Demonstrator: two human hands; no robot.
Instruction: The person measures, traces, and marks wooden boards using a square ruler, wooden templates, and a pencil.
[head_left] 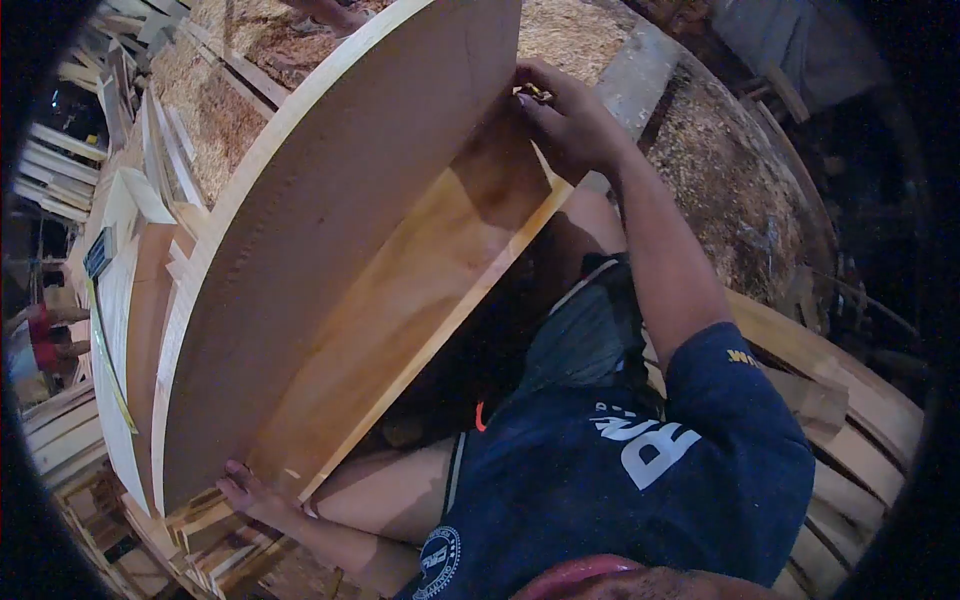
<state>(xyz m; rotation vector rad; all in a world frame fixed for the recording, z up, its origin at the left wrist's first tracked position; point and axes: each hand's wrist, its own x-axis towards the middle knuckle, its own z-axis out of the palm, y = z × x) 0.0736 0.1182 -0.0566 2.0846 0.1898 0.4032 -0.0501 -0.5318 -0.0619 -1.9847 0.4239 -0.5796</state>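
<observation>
Dim background, flaky sawdust [570,35] spread out beyond. Wide wooden board [320,200] right in front of you: your right hand [572,115] curled at one end, left hand [255,495] at other; can't tell whether fingers clamp. Board flat, brown, pale-edged; narrower honey-coloured plank [385,325] angled alongside, faintly glossy.

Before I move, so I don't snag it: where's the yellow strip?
In the head view, the yellow strip lies at the left on a pale board, below the dark block and left of the curved board.
</observation>
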